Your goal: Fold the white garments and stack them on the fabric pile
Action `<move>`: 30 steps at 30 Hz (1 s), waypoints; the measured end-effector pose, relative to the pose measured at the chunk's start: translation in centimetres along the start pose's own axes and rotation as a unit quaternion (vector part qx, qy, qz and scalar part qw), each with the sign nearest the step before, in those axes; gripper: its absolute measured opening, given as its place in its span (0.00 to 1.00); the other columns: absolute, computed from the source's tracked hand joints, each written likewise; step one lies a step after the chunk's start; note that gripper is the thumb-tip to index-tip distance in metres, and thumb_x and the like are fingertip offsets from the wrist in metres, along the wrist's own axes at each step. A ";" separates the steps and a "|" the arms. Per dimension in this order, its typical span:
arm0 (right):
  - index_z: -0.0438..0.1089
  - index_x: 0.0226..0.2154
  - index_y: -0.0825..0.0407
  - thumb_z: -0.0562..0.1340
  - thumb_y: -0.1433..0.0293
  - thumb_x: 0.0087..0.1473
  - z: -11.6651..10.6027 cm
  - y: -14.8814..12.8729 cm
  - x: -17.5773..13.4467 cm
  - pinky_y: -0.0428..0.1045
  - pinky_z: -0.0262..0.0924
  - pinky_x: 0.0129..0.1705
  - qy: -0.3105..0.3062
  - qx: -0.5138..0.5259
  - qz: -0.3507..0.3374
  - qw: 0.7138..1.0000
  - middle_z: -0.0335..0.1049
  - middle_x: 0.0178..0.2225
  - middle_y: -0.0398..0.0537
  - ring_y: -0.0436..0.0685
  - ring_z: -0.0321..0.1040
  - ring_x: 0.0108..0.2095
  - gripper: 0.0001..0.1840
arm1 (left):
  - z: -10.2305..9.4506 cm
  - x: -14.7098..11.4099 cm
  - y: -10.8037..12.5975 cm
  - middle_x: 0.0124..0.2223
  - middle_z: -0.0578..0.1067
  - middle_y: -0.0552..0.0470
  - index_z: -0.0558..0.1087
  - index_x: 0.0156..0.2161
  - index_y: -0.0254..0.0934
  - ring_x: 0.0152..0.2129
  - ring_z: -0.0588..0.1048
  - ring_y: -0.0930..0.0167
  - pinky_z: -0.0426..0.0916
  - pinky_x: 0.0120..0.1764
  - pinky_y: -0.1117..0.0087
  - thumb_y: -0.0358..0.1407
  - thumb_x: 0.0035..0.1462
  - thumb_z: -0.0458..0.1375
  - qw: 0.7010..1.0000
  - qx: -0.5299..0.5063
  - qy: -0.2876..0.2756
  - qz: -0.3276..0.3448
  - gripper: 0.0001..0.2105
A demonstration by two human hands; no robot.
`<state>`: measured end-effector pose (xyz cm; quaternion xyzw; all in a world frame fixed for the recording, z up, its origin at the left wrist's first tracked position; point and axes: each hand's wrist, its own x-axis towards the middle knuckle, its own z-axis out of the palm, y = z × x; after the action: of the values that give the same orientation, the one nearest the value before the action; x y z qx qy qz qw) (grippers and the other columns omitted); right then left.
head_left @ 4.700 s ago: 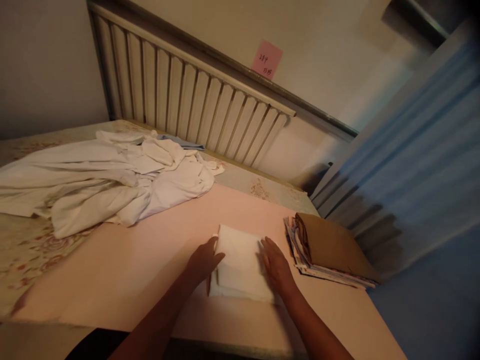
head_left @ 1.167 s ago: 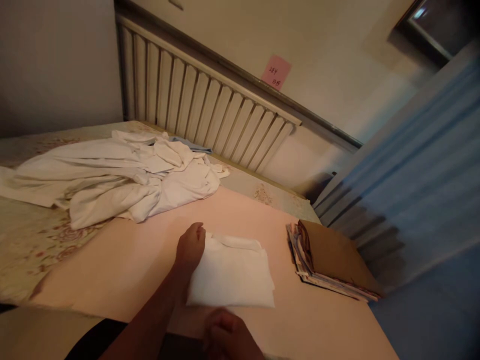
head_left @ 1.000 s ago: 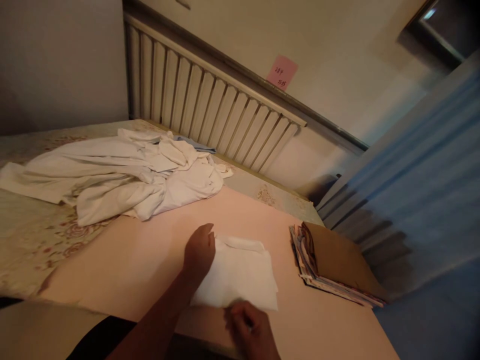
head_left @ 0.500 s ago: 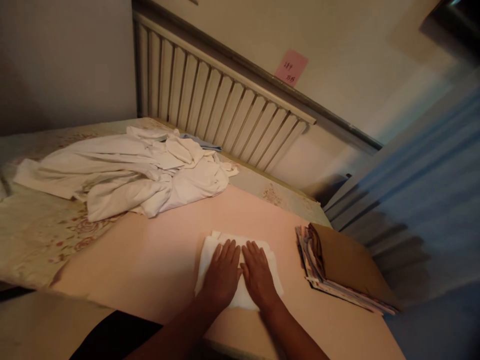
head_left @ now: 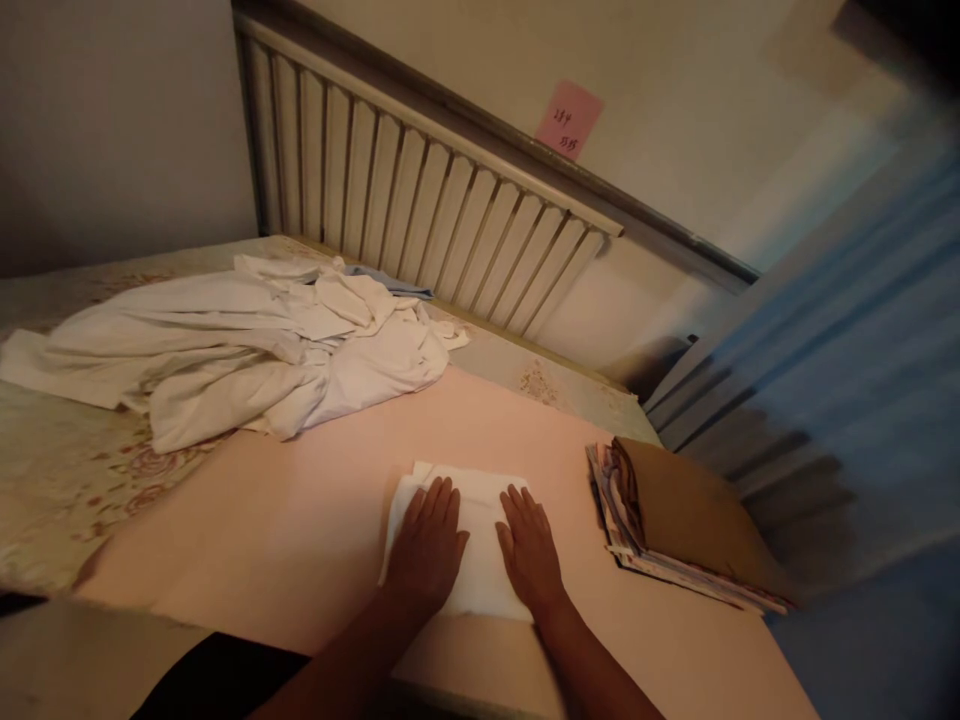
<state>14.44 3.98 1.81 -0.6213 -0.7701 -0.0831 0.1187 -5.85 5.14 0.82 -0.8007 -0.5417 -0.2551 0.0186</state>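
A folded white cloth [head_left: 480, 570] lies flat on a pink sheet [head_left: 292, 530] in front of me. My left hand [head_left: 429, 545] rests palm down on its left side, fingers stretched out toward the far edge. On the right side of the cloth, my right hand [head_left: 531, 548] lies flat too, fingers extended and thumb out. A strip of bare cloth shows between the two hands. Neither hand grips anything.
A rumpled heap of white cloth [head_left: 255, 350] spreads over the flowered cover [head_left: 157, 465] at left. To the right lies a folded stack of fabrics with a brown top [head_left: 690, 510]. Behind stands a radiator [head_left: 420, 200]; a blue curtain [head_left: 840, 400] hangs at right.
My hands have moved apart sideways, from near the middle of the folded cloth toward its two sides. The head view has shifted slightly.
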 end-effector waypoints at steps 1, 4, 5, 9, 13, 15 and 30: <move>0.56 0.61 0.50 0.48 0.65 0.64 0.0 -0.1 0.0 0.62 0.43 0.64 0.002 0.004 0.003 1.000 0.51 0.64 0.47 0.60 0.40 0.66 0.25 | 0.0 0.1 -0.3 0.63 0.62 0.43 0.64 0.59 0.33 0.62 0.56 0.63 0.48 0.63 0.55 0.38 0.62 0.47 1.000 0.003 0.001 -0.005 0.22; 0.57 0.61 0.48 0.49 0.64 0.63 -0.2 -0.3 0.0 0.61 0.44 0.64 0.012 0.013 0.010 1.000 0.51 0.64 0.47 0.59 0.42 0.66 0.24 | -0.1 0.4 -1.4 0.65 0.59 0.42 0.62 0.60 0.33 0.63 0.53 0.60 0.46 0.63 0.51 0.39 0.62 0.46 1.000 0.017 -0.003 -0.022 0.23; 0.57 0.61 0.48 0.49 0.64 0.63 -0.2 -0.3 0.0 0.61 0.44 0.64 0.014 0.015 0.012 1.000 0.52 0.64 0.47 0.59 0.42 0.66 0.24 | -0.1 0.5 -1.9 0.65 0.58 0.41 0.61 0.61 0.33 0.63 0.53 0.59 0.46 0.63 0.49 0.39 0.62 0.46 0.999 0.024 -0.007 -0.032 0.24; 0.58 0.60 0.49 0.50 0.65 0.63 -0.1 -0.3 0.0 0.61 0.45 0.64 0.023 0.018 0.020 0.999 0.53 0.63 0.48 0.59 0.44 0.65 0.24 | -0.1 0.7 -3.1 0.66 0.56 0.38 0.57 0.63 0.29 0.63 0.53 0.58 0.48 0.61 0.50 0.41 0.62 0.47 0.996 0.051 -0.034 -0.071 0.27; 0.59 0.60 0.49 0.50 0.65 0.63 0.0 -0.3 -0.1 0.60 0.47 0.63 0.033 0.024 0.023 0.999 0.54 0.63 0.48 0.60 0.45 0.65 0.24 | -0.1 0.8 -3.2 0.66 0.56 0.39 0.56 0.63 0.29 0.64 0.52 0.59 0.49 0.61 0.52 0.41 0.62 0.47 0.994 0.052 -0.053 -0.078 0.27; 0.60 0.59 0.49 0.50 0.65 0.63 0.0 -0.3 -0.1 0.60 0.47 0.63 0.036 0.027 0.024 0.999 0.54 0.63 0.49 0.59 0.46 0.65 0.24 | -0.2 0.9 -3.1 0.66 0.56 0.39 0.56 0.63 0.28 0.64 0.52 0.58 0.48 0.61 0.53 0.41 0.62 0.47 0.994 0.045 -0.059 -0.079 0.27; 0.60 0.59 0.51 0.50 0.65 0.63 0.1 -0.2 -0.1 0.60 0.48 0.63 0.036 0.028 0.025 0.999 0.55 0.62 0.49 0.60 0.47 0.64 0.24 | -0.2 1.0 -3.2 0.66 0.57 0.39 0.56 0.63 0.28 0.63 0.53 0.58 0.50 0.61 0.53 0.40 0.61 0.48 0.994 0.043 -0.060 -0.079 0.28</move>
<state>14.25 3.86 1.68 -0.6334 -0.7515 -0.0810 0.1655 -8.42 7.26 0.70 -0.7675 -0.6139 -0.1843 -0.0001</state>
